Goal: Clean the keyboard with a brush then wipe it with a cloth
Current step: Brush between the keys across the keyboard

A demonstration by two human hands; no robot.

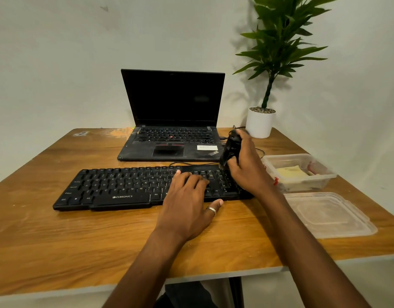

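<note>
Right hand [247,165] is wrapped tight around a black brush [230,150], fingers curled round the handle, and the business end points down at the far right corner of the keyboard [125,187], right about at the number pad. The brush is dark against dark keys, so I honestly can't tell if the bristles are actually touching. Left hand [187,201] isn't gripping anything, it's just lying flat on the right half of the keyboard with the fingers spread over the keys and the thumb hooked along the near edge, a silver ring [212,210] on that thumb. The keyboard itself is black, sits across the middle of a wooden table [58,241], and its cable [191,163] runs off the far side. Behind it there's an open laptop [171,121] with a dark screen, pretty dusty looking. Off to the right, just beside the keyboard's end, is a clear plastic container [325,176] with a pale yellowish cloth [291,172] folded inside. Its lid [329,216] lies flat on the table nearer to the camera. Far right corner has a leafy plant [278,41] in a white pot [259,124] up against the wall.
</note>
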